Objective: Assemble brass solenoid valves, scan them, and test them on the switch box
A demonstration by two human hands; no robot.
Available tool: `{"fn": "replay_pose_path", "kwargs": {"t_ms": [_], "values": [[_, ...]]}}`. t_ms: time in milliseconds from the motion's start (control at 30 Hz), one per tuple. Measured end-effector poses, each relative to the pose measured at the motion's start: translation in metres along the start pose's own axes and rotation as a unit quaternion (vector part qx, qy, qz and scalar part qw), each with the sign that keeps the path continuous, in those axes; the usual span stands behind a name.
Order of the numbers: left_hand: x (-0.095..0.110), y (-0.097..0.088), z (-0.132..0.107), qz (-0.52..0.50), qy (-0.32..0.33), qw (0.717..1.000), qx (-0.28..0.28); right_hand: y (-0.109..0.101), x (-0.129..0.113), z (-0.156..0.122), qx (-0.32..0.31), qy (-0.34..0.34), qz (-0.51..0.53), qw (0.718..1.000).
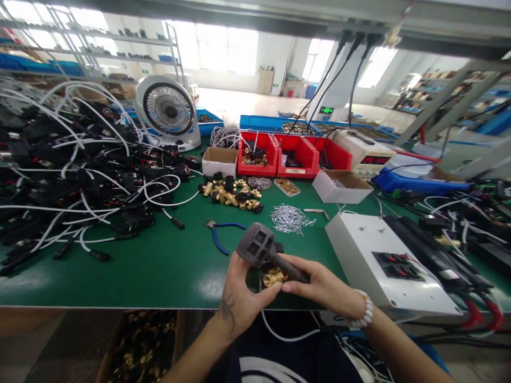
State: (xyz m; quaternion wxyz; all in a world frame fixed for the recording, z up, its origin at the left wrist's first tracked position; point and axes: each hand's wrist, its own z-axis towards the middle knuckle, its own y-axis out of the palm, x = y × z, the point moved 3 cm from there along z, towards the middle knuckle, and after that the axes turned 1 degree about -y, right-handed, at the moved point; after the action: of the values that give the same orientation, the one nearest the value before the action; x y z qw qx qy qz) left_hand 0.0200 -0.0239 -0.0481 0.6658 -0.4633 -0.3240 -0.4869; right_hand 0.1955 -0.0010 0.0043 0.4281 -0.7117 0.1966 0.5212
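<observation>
At the front edge of the green table, my left hand and my right hand are closed together on a small brass fitting. A dark grey mallet-shaped tool rises from between them, its square head up and to the left and its handle running into my right hand. A white cable hangs below the hands. Blue-handled pliers lie just beyond the tool.
A big heap of black parts with white cables fills the left. Brass fittings, metal clips, cardboard boxes, red bins and a fan stand behind. A white box lies right. A carton of brass parts sits below.
</observation>
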Motion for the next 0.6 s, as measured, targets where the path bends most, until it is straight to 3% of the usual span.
{"fn": "replay_pose_path", "kwargs": {"t_ms": [400, 500, 600], "values": [[0.004, 0.0, -0.001, -0.011, -0.002, 1.0, -0.006, -0.009, 0.004, 0.002, -0.058, -0.054, -0.042, 0.996], [0.005, 0.001, 0.002, -0.016, -0.004, 1.0, -0.006, -0.01, 0.002, -0.003, 0.001, -0.051, -0.07, 0.996], [0.006, 0.004, 0.004, -0.029, -0.002, 1.0, -0.003, -0.016, -0.004, -0.022, 0.127, -0.032, -0.088, 0.988]]}}
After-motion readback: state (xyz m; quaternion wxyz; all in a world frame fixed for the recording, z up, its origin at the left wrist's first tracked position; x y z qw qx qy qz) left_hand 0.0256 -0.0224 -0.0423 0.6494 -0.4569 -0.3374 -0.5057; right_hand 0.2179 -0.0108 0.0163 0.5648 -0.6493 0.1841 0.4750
